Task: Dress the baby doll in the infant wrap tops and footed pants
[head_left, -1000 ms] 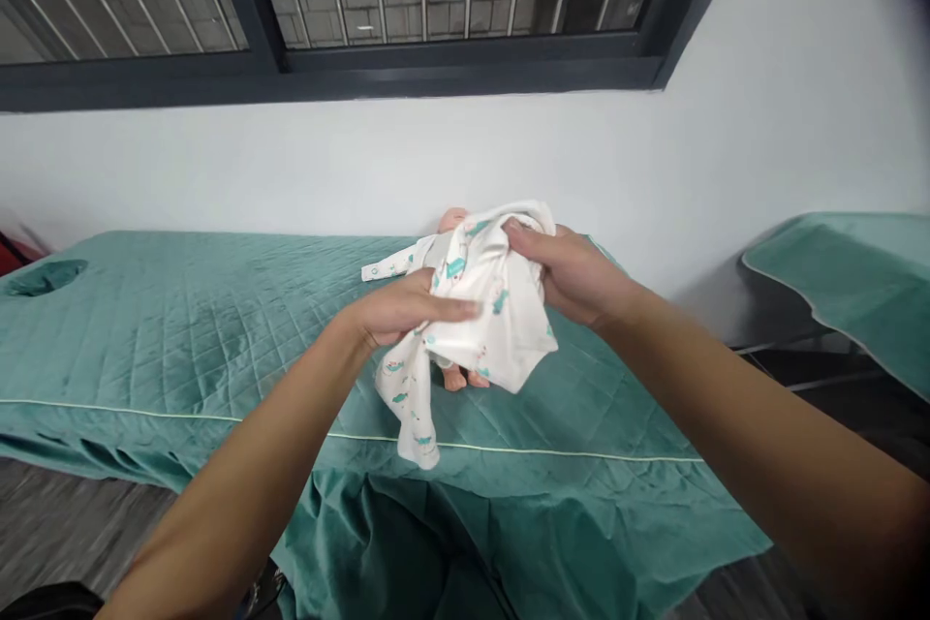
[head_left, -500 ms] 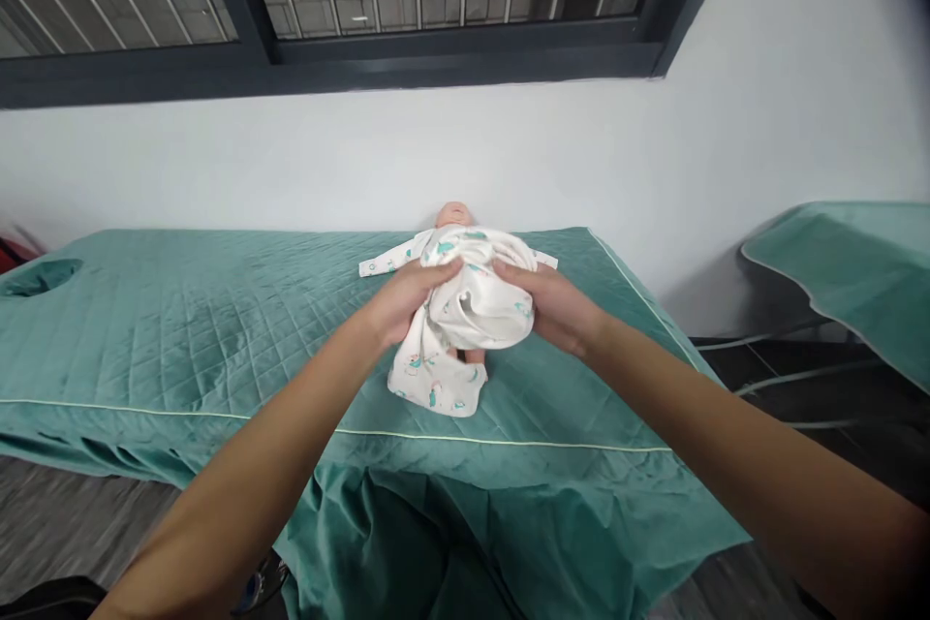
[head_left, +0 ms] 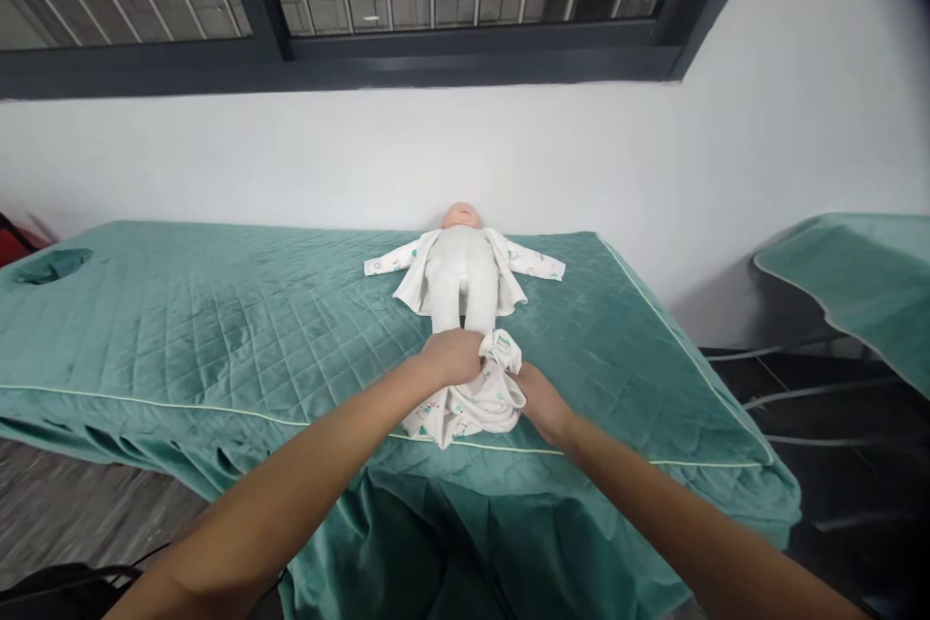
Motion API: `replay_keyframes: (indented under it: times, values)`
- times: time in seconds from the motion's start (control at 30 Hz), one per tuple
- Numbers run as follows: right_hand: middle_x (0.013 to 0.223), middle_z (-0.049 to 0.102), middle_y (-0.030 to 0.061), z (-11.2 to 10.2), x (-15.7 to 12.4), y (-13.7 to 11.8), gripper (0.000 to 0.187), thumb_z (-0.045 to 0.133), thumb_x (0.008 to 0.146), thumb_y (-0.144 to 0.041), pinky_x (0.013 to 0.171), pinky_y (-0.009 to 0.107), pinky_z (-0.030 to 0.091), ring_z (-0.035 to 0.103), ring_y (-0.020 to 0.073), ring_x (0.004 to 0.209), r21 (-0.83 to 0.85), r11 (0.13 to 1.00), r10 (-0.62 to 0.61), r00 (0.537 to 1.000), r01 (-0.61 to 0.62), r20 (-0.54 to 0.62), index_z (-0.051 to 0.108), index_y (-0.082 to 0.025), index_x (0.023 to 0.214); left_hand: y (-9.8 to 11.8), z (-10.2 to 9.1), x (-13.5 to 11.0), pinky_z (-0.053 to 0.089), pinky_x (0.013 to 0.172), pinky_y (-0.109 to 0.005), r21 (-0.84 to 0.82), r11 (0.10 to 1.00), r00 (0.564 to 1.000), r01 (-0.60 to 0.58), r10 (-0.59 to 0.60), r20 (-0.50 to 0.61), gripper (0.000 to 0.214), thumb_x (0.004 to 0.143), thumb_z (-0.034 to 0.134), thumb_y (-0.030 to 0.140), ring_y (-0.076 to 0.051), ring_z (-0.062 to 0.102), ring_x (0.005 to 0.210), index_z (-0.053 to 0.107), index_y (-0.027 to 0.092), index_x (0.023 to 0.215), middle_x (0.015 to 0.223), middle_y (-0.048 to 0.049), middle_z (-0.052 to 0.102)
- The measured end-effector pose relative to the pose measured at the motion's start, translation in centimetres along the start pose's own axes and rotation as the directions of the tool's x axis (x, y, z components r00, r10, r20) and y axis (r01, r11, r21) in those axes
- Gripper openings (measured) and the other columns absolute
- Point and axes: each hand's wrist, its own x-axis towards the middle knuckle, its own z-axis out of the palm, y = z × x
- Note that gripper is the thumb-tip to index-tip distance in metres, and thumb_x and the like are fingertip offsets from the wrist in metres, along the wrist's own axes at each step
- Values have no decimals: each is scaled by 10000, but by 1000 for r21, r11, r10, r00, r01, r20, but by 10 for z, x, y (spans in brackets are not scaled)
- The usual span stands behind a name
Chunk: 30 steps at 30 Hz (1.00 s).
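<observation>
A baby doll [head_left: 462, 273] lies on its back on the green quilted bed cover, head toward the wall. An open white printed baby top [head_left: 536, 262] is on it, both sleeves spread sideways and the front parted over the pale body. At the doll's feet, white printed baby pants [head_left: 485, 402] are bunched up. My left hand [head_left: 454, 356] is closed on the bunched cloth, right at the doll's lower leg. On the other side, my right hand [head_left: 542, 404] grips the pants' edge. The doll's feet are hidden behind my left hand and the cloth.
The green bed cover [head_left: 218, 329] has a face hole at the left end and hangs down in folds at the front. Behind it stand a white wall [head_left: 326, 160] and a dark window frame [head_left: 472, 58]. Another green-covered surface [head_left: 864, 281] is at the right.
Both hands have come down from over the doll's torso to its feet, bringing the pants along. The doll's torso and legs, covered before, now show.
</observation>
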Motion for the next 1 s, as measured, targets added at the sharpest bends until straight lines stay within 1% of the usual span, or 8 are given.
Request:
replay_keyframes:
  times: [0.13,0.27,0.43,0.6,0.67,0.77,0.87,1.0]
  values:
    - [937,770,96,-1,4,10,399,679,768,-589,1030,470,492,650,350,1103,-43,999,-10,1000,9,-21,769,-209,849,-1,2,-2,560,846,-405,-28,999,1000,17,-16,4,344,900,477,252,-341,715,1069,693,149,1148,1161,-185,743]
    - [868,761,87,3,-2,13,465,681,768,-620,928,420,533,670,318,1003,129,991,21,999,-16,-41,760,-172,866,-11,-3,-2,520,936,-344,-216,972,996,-91,91,-11,316,916,470,235,-275,688,1126,698,176,1126,1224,-116,738]
    - [880,762,90,6,-5,14,525,734,745,-639,860,393,552,692,293,937,387,921,95,988,-41,-121,745,-160,959,-30,-7,-6,496,957,-340,-663,733,980,-153,198,-8,346,882,594,359,-268,664,1131,696,171,1154,1203,-70,744]
    - [956,769,91,9,2,13,480,821,678,-554,846,413,576,715,296,939,557,829,75,977,50,-200,725,-182,966,-46,-14,-11,502,970,-327,-816,573,940,-77,314,132,582,734,763,296,-261,631,1201,635,229,1297,1275,-39,707]
    - [1008,770,86,10,8,13,478,817,690,-533,856,418,581,717,293,962,560,826,75,971,68,-229,722,-187,1006,-49,-17,-9,515,923,-324,-791,607,953,-74,276,122,564,726,751,280,-263,649,1153,646,223,1277,1250,-40,713]
    - [1060,768,84,13,20,14,480,775,737,-549,901,424,576,708,291,1022,515,850,57,952,111,-300,723,-188,1049,-48,-19,0,506,861,-320,-698,707,992,-116,120,-43,401,759,683,267,-256,671,1050,671,177,1150,1161,-55,730]
    - [1140,755,85,15,37,18,481,708,792,-581,987,422,549,682,286,1126,427,886,-9,929,178,-370,723,-192,1076,-43,-18,13,488,814,-315,-528,841,972,-123,-5,-234,218,793,605,218,-246,672,978,660,159,995,1056,-74,735]
    - [1292,701,95,13,59,28,541,660,830,-606,1081,438,495,631,282,1242,356,906,-71,910,230,-408,692,-192,1177,-38,-15,29,486,802,-325,-291,956,936,-30,-75,-345,175,889,483,219,-248,676,972,649,189,937,1022,-89,738]
